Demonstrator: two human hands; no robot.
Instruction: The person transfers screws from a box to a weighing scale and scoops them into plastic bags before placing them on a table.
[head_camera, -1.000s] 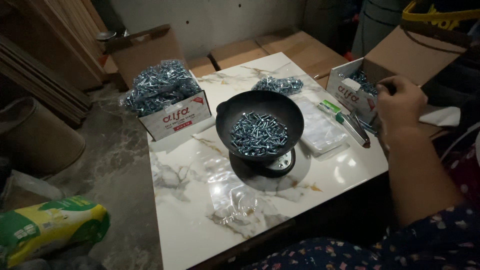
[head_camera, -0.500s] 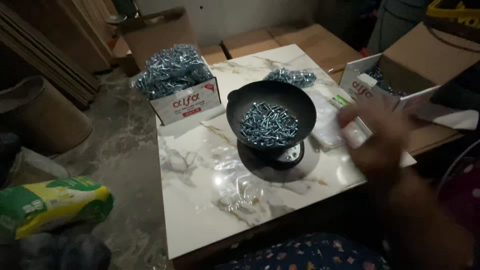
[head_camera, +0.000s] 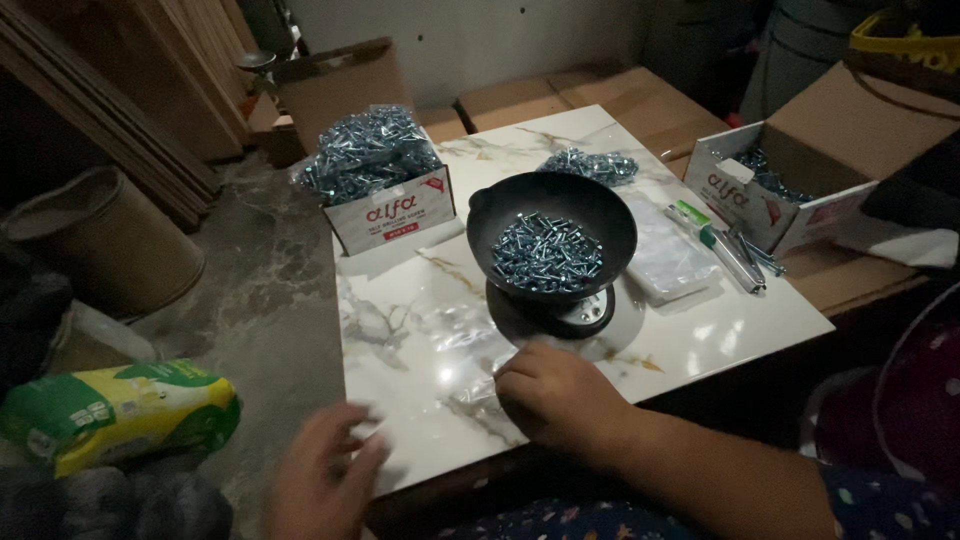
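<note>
Right hand (head_camera: 560, 400) is down on the white marble-look tabletop (head_camera: 700, 340) now, just in front of the black round bowl of silvery screws (head_camera: 550, 245). A second ago it was over by the white cardboard box with red lettering on the right (head_camera: 745, 195), so it's come back across. It's curled, fingers bunched down on the crinkly clear plastic bags (head_camera: 470, 350) lying flat there, though I can't tell if it's actually pinching one. Left hand (head_camera: 325, 475) has just come into view at the near left edge of the table, blurry, fingers loosely spread, not holding anything I can see. So both hands are now at the bags, not the boxes.

The bowl sits on a small dark scale (head_camera: 560, 312), still well filled.

Packaging around the bowl: left of it and a bit behind, another white box with red lettering (head_camera: 390, 215), heaped with screws in plastic. Right behind it, a small loose bag of screws (head_camera: 590, 165). To its right, a flat stack of clear bags (head_camera: 665, 260) and a green-and-white tool (head_camera: 715, 240). Far left on the floor, a yellow-green printed sack (head_camera: 120, 415).
</note>
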